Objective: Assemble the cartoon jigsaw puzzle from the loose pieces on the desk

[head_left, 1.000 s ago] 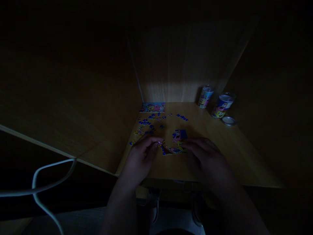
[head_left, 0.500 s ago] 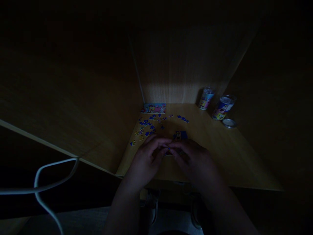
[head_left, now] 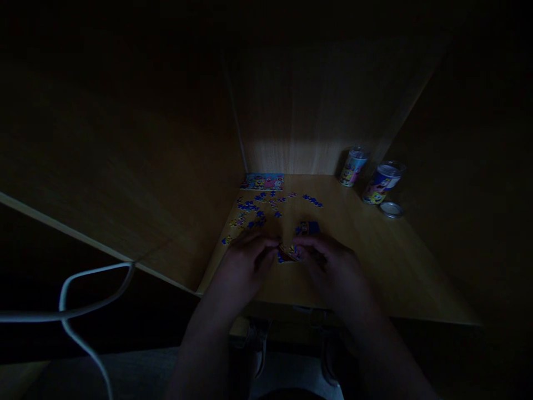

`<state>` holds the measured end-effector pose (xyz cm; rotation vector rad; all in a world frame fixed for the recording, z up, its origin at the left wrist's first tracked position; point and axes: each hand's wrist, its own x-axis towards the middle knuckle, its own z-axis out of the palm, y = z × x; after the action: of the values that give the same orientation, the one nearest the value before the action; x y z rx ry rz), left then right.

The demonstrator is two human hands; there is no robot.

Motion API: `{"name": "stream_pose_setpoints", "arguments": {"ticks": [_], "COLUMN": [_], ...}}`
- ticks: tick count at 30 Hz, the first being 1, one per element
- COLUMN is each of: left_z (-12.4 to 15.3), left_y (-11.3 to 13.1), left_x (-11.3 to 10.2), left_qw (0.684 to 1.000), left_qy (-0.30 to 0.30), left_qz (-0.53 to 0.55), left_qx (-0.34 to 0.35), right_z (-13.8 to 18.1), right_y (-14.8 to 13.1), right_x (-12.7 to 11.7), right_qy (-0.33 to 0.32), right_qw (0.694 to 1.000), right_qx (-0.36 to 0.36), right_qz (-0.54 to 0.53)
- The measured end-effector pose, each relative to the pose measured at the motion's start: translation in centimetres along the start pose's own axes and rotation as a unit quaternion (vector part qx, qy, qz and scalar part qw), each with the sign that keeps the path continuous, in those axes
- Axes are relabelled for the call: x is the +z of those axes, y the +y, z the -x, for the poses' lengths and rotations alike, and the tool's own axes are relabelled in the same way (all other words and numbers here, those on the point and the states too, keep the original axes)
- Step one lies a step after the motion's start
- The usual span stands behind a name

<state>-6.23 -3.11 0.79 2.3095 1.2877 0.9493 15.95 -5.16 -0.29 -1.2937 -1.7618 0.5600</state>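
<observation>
My left hand (head_left: pixel 244 265) and my right hand (head_left: pixel 333 266) rest close together near the front edge of the wooden table (head_left: pixel 375 266), fingers curled inward toward a small assembled patch of jigsaw puzzle (head_left: pixel 288 253) that lies flat between them. The grip of my left hand is nearly closed: thumb and forefinger come together at the patch's left edge, and they seem to pinch something small there, though the light is too dim for me to tell whether a piece sits between them. The grip of my right hand is also drawn in, its fingertips (head_left: pixel 300 244) pressing down on the right side of the same patch; I cannot tell whether it holds a piece or only steadies the patch. Just beyond my right fingers lies another small joined section (head_left: pixel 308 227), blue with some yellow. Farther back and to the left, loose blue puzzle pieces (head_left: pixel 254 208) are scattered over the table, with a few more (head_left: pixel 312 201) toward the middle. A printed reference picture (head_left: pixel 262 181) lies flat against the back wall. At the far right stand two printed cans (head_left: pixel 353 166) (head_left: pixel 383 182), well apart from my hands, with a round metal lid (head_left: pixel 391 209) lying just beside the nearer one. A white cable (head_left: pixel 83 300) loops at the lower left, off the table.
</observation>
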Motion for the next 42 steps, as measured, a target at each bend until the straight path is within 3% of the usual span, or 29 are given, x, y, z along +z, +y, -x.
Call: {"name": "stream_pose_setpoints", "arguments": {"ticks": [8,17,24,32,38,42], "left_z": [-0.1,-0.1,-0.3,-0.1,0.5,0.7], "left_y": [0.0,1.6,1.9,1.5,-0.2,-1.1], "left_x": [0.0,1.6,1.4,1.5,-0.5,-0.8], "left_qw": [0.999,0.998,0.997,0.998,0.99,0.994], "left_qy": [0.047,0.027,0.041,0.066,0.102,0.071], "left_qz": [0.001,0.013,0.014,-0.001,-0.096,-0.084], "left_qx": [-0.01,0.056,0.064,0.008,-0.037,-0.025], "right_z": [0.1,0.4,0.4,0.4,0.4,0.3], "right_y": [0.0,0.4,0.0,-0.1,0.2,0.2], "right_x": [-0.3,-0.1,-0.2,-0.1,-0.3,-0.2], "right_qy": [0.025,0.002,-0.015,-0.011,0.018,0.019], "right_qw": [0.999,0.982,0.99,0.986,0.984,0.983], "right_qx": [0.029,0.069,0.041,0.086,0.104,0.109], "right_qz": [-0.037,-0.176,-0.133,-0.144,-0.146,-0.145]}}
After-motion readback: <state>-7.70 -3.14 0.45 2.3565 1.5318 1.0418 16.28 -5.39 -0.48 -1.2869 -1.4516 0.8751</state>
